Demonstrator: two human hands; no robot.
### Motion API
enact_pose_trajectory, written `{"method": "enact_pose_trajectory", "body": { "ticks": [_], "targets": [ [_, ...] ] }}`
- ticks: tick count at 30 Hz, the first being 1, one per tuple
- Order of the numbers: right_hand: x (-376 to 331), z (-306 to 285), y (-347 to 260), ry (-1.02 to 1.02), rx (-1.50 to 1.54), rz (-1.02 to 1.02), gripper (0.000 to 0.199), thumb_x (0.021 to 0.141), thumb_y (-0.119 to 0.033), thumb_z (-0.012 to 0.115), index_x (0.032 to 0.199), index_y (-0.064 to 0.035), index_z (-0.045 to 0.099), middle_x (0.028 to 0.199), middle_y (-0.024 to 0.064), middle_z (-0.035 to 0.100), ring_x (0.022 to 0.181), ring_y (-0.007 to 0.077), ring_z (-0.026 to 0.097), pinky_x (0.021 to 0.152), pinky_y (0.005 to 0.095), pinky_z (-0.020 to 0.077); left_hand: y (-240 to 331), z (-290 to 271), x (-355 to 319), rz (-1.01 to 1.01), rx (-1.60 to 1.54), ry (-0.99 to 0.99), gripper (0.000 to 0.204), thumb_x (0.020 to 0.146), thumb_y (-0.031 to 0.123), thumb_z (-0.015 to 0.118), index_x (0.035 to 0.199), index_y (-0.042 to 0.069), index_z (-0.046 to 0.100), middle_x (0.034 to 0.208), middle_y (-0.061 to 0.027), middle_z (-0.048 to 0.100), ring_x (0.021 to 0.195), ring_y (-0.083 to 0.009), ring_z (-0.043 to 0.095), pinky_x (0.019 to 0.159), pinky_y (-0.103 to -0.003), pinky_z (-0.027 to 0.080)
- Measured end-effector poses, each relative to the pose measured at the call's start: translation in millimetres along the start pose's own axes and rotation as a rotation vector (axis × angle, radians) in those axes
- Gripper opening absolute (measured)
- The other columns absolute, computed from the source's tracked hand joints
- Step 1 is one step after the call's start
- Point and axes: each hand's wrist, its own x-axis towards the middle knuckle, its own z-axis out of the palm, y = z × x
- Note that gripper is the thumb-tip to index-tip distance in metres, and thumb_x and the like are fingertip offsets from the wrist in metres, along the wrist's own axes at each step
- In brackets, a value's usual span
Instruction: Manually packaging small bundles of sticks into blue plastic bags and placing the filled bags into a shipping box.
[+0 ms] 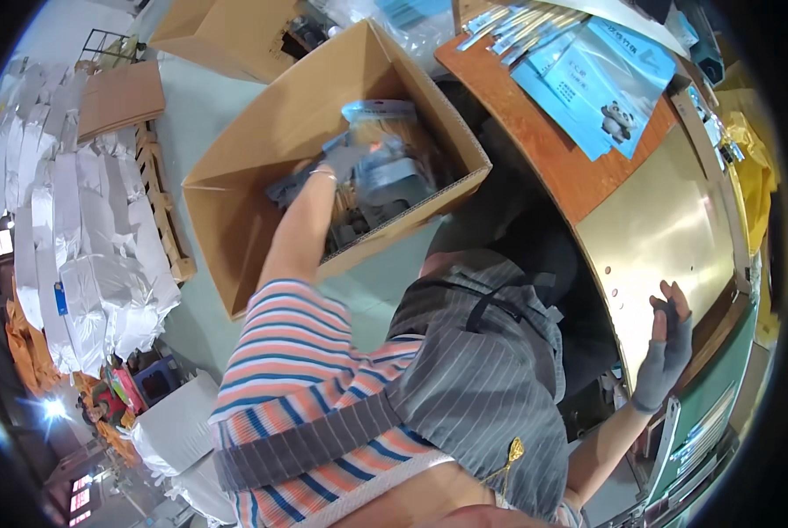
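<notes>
My left hand (344, 162), in a grey fingerless glove, reaches down into a large open cardboard box (262, 141). It is at a clear, blue-topped pouch (395, 172) of thin light-brown sticks; motion smears the fingers, so their grip cannot be made out. More packets lie below and around it on the box's bottom. My right hand (664, 356), gloved the same way, is at the outer edge of a brass-coloured metal plate (658, 238) on the worktable. Its bare fingers are apart and hold nothing visible.
Blue pouches with a panda picture (587, 84) and a bundle of thin wrapped sticks (521, 31) lie on the wooden tabletop (557, 176). Another carton (227, 40) stands beyond the box. Silvery wrapped bundles (103, 255) and a pallet (158, 198) are at the left.
</notes>
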Motion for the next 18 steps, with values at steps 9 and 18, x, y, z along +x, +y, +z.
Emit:
{"method": "enact_pose_trajectory", "body": {
  "ticks": [9,18],
  "targets": [
    [-20,7,99,0.229,-0.334,0.126,0.044,0.088,-0.008,0.061,0.13,0.0,0.051,0.128,0.0165,0.057,0.122,0.0261,0.051,0.105,0.0359,0.0374,83,65,-15,0.731,0.13,0.139,0.019,0.089,0.022,0.058,0.098,0.006,0.067,0.085,-0.0054,0.066,0.077,-0.0156,0.06,0.073,-0.031,0.049],
    [-11,34,165,0.546,-0.677,-0.072,0.046,0.083,-0.028,0.058,0.121,-0.0013,0.052,0.126,0.0243,0.051,0.121,0.0411,0.045,0.105,0.0481,0.0344,161,197,-109,1.013,-0.063,-0.228,0.027,0.095,0.016,0.05,0.116,0.0,0.059,0.094,-0.0044,0.061,0.081,-0.0107,0.055,0.07,-0.025,0.045]
  ]
}}
